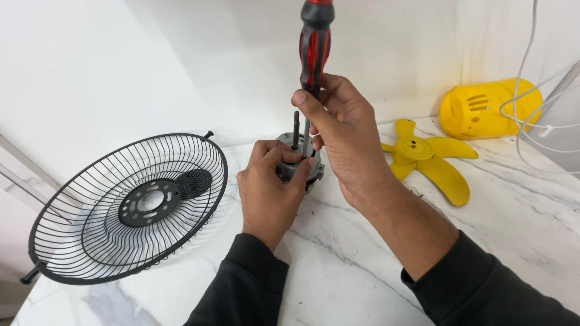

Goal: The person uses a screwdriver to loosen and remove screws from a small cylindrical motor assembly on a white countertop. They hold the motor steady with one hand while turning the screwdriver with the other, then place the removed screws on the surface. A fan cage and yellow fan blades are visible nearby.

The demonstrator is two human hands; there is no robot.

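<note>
A small grey fan motor point(289, 170) with an upright metal shaft stands on the white marble table point(338, 265). My left hand point(269, 190) wraps around the motor and steadies it. My right hand point(338, 136) grips a red and black screwdriver point(314, 45) held vertically, its tip down on the top of the motor beside the shaft. Both arms wear dark sleeves.
A black wire fan guard point(130, 205) leans at the left against the wall. A yellow fan blade point(429, 160) lies right of my hands, a yellow motor cover point(483, 108) behind it. White cables point(531, 90) hang at the far right.
</note>
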